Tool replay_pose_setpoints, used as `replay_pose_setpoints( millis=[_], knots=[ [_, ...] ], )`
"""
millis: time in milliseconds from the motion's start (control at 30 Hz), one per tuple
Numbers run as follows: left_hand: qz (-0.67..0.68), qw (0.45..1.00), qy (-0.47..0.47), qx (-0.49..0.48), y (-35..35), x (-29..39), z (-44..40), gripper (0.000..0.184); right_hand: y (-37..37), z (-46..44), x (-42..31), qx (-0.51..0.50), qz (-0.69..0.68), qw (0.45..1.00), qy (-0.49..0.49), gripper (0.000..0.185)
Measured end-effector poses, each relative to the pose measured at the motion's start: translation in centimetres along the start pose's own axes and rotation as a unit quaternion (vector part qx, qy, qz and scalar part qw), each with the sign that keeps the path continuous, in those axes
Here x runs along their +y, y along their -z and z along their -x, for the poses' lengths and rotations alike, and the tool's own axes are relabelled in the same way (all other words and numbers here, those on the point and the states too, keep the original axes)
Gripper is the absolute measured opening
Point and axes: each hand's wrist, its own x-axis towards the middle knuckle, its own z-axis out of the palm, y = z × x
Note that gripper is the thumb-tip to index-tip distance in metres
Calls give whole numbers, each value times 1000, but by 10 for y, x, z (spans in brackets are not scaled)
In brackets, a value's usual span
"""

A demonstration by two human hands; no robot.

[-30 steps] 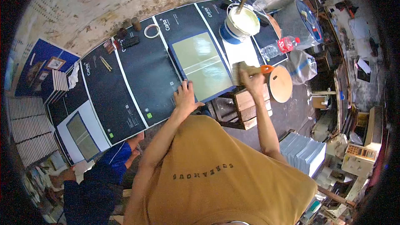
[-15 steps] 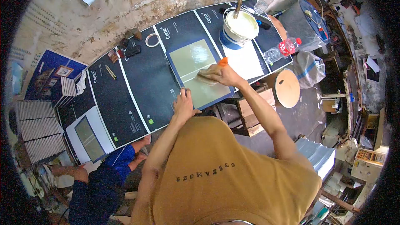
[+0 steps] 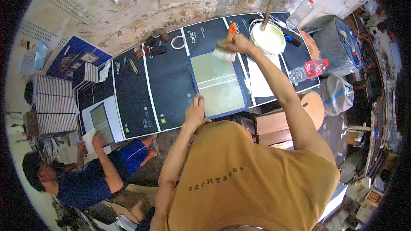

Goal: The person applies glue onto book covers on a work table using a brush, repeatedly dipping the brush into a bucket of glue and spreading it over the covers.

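Observation:
My right hand [image 3: 242, 44] is closed around a wide paste brush [image 3: 224, 54] with an orange-tipped handle, its pale bristles over the far edge of the cover sheet. The olive-grey cover sheet [image 3: 219, 96] has a blue border and a light double line across it; its surface looks wet. My left hand [image 3: 195, 113] rests at the sheet's near left edge, its fingers extended and holding nothing. Just right of the brush stands a bucket [image 3: 268, 42] of cream-white paste with a wooden stick [image 3: 270, 4] upright in it.
Beyond the bucket lies a plastic bottle [image 3: 299, 15]; a red-labelled bottle [image 3: 309, 70] lies at the table's right. A tape roll [image 3: 178, 42] sits by the wall. At left, another person [image 3: 85, 184] handles a pale sheet beside a second bordered panel [image 3: 102, 122] and stacked books [image 3: 53, 105].
My right hand has lifted from the middle of the sheet to its far edge near the bucket, bringing the brush into view. My view has shifted left, and the other person's hands now show.

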Motion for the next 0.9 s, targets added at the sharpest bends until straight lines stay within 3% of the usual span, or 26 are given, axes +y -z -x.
replay_pose_setpoints(
  millis=[33,100,133,233,300,333,433,467,567,600,633,700,767,800,900],
  knots=[
    [4,1000,2,3,-1,0,1,110,13,-16,2,-7,90,994,-59,36],
    [10,1000,24,-9,-7,0,0,111,21,-42,0,89,228,968,-46,35],
    [11,999,34,-14,-6,1,-1,112,30,-41,-21,74,239,968,-15,28],
    [30,999,37,-1,-7,4,3,113,7,-49,-42,-87,-26,988,121,27],
    [22,998,51,6,-12,4,1,113,-21,-46,-52,-219,-67,954,196,28],
    [23,998,55,8,-15,4,1,113,-32,-57,-55,-233,-2,953,196,32],
    [25,998,64,2,-15,3,1,112,-23,-98,-76,-161,195,967,44,35],
    [26,997,67,-4,-15,3,1,112,-22,-105,-88,-109,209,968,84,38],
    [37,995,84,-27,-18,2,-3,113,-41,-122,-96,-152,123,951,240,31],
    [22,995,91,-31,-15,6,-2,113,-36,-104,-119,-217,35,954,205,28],
    [10,994,99,-36,-10,12,1,114,-58,-108,-109,-285,-17,919,272,27],
    [8,994,103,-29,-8,13,4,115,-79,-108,-94,-327,70,909,249,26],
    [27,995,90,-13,-15,8,4,115,-54,-110,-108,-277,59,946,159,25],
    [30,995,90,-11,-15,7,3,115,-83,-141,-68,-172,62,965,185,25],
    [33,995,88,-17,-13,6,3,115,-65,-138,-79,-24,142,974,176,31]
  ],
)
